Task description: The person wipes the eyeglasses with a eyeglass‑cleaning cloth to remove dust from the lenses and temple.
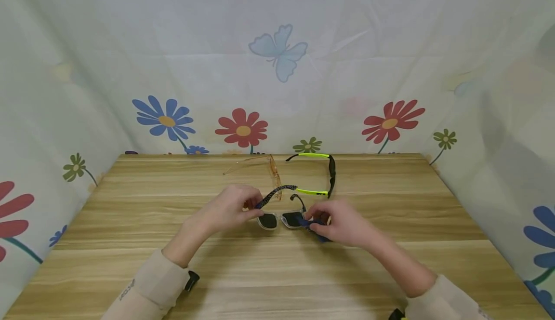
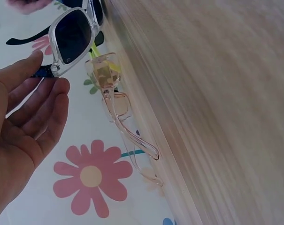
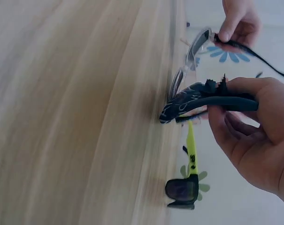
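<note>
A pair of clear-framed sunglasses (image 1: 268, 221) with dark lenses and black speckled temples is held low over the wooden table. My left hand (image 1: 231, 206) pinches it between thumb and fingers where the left temple meets the frame, as the left wrist view shows closely. In my right hand (image 1: 340, 221) is a folded dark blue cloth (image 1: 321, 237), gripped between thumb and fingers at the right lens. Light lettering shows on that cloth in the right wrist view, where it hides part of the right side of the frame.
Behind the hands lie orange-tinted transparent glasses (image 1: 274, 168) and, to their right, black sunglasses (image 1: 332, 170) with neon yellow temples. The wooden table (image 1: 269, 281) ends at a flower-printed curtain (image 1: 199, 79) at the back and sides.
</note>
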